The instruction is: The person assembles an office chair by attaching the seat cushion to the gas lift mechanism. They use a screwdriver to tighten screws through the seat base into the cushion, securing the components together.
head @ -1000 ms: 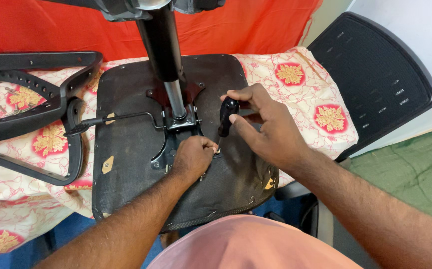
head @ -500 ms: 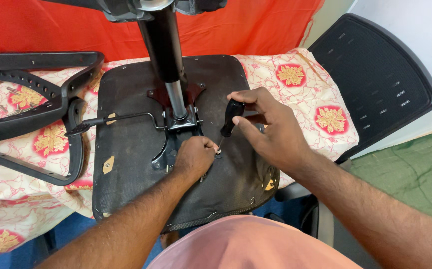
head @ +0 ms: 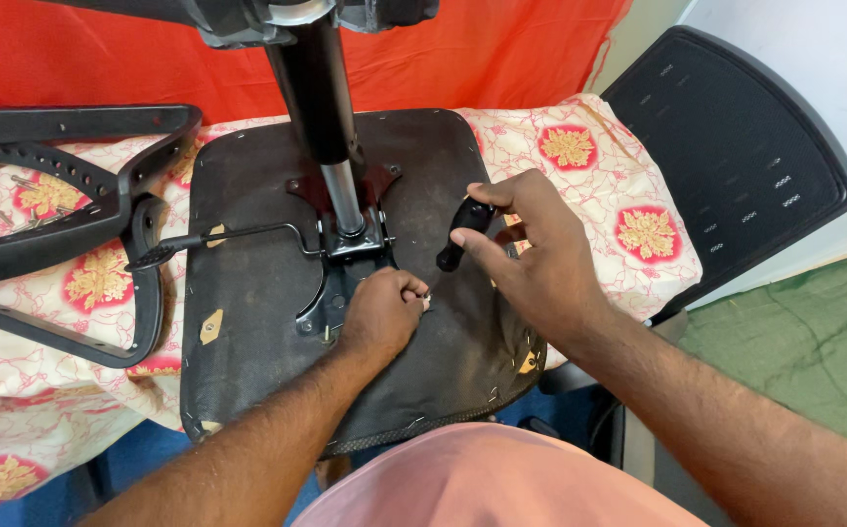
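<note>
An upturned black chair seat [head: 257, 332] lies on a cloth-covered table, its metal mechanism plate [head: 345, 259] and gas-lift column [head: 321, 107] pointing up. My left hand [head: 379, 317] is closed on a small metal fastener at the plate's near right corner. My right hand [head: 531, 259] grips a black-handled tool [head: 462, 229], its tip aimed toward the left hand. A black lever [head: 208, 239] sticks out left from the mechanism.
A black armrest frame [head: 62, 224] lies at the left on the floral cloth [head: 638, 224]. A black perforated backrest [head: 736, 146] leans at the right. Orange fabric [head: 521, 49] hangs behind. Green floor [head: 804, 332] shows at right.
My right hand with the tool has shifted slightly right and up. The left hand stays at the plate's corner.
</note>
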